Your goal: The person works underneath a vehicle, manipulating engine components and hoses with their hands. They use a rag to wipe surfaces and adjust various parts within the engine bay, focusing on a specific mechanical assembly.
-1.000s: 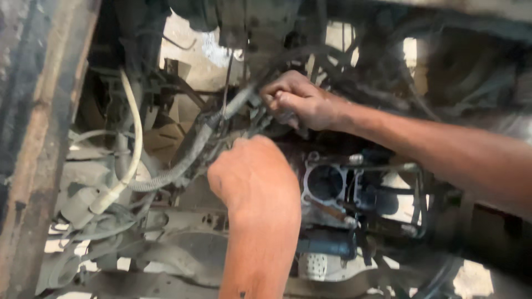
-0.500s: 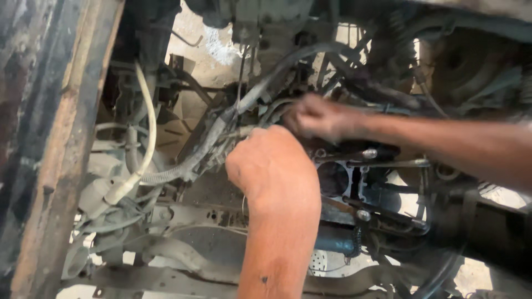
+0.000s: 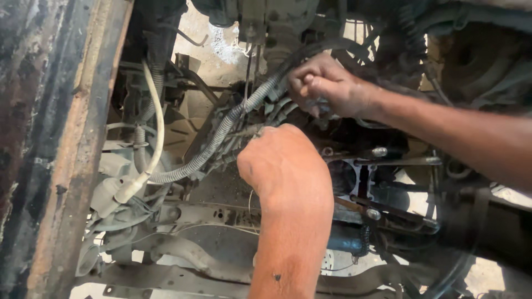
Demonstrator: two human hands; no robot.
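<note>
while running up from the lower left toward the middle, grey corrugated hose (image 3: 221,133) getting gripped at its upper end, right hand (image 3: 327,86) curling tight around it. left hand (image 3: 282,166) reaching in just below, fingers hidden behind the knuckles, cannot tell their spread. white tube (image 3: 158,119) hanging beside the rusty frame rail (image 3: 77,155) at left.

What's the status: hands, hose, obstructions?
Right hand gripping corrugated hose bundle. Left hand reaching into it, fingers hidden. White cable alongside.
</note>
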